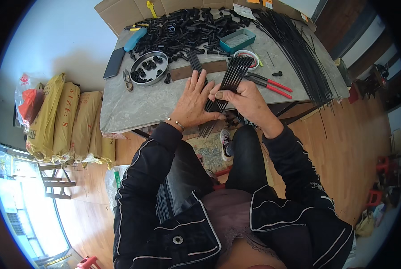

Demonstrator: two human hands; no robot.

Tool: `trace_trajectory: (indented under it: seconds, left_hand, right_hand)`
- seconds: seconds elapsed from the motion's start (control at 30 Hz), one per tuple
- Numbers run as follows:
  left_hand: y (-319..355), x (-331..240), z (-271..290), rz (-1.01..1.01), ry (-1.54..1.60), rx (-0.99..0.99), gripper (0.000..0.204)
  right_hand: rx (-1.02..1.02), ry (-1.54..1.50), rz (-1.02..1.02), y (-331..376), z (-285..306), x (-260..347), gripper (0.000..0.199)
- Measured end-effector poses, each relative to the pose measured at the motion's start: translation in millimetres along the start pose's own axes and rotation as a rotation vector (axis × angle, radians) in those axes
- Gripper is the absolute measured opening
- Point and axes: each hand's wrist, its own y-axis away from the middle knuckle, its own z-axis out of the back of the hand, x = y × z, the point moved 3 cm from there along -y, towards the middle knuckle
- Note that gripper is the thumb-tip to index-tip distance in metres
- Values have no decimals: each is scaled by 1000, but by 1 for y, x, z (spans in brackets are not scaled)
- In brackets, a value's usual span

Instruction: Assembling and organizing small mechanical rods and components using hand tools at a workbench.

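My left hand [193,98] lies flat with its fingers stretched out, pressing on a row of thin black cables [194,60] at the table's near edge. In my right hand [244,99], closed with the thumb across, is a fanned bundle of thin black cables [236,69], their upper ends pointing away from me. Both hands meet where the strands cross, and the crossing itself is partly hidden. Just beyond the fingers a brown flat bar [214,67] lies across the table. Pliers with red handles [272,86] rest right of my right hand.
A heap of black fittings [196,29] covers the far side. Nearby are a round metal tin [149,81] of small black parts, a teal tray [237,41] and a white dish [254,56]. Long black cables [299,58] overhang the right edge. Stacked sacks [63,119] stand left.
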Motion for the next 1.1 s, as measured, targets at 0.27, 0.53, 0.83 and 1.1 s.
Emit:
trace_trajectory:
  seconds: [0.27,0.53,0.83,1.1]
  left_hand:
    - [3,-20,-4,-26,-12,64,105]
    - [18,-38,-1,27,0,28,99]
    - [23,-30,-2,-9,-24,38,101]
    - [20,-33,-6,-2,-62,-30,96]
  right_hand:
    - [-27,279,-42,16,-8,8,17]
    - [-55,112,-94,29,-14,10,16]
    - [150,-75,-167,6,-6,14,23]
    - [-94,610,29,-70,64,-61,27]
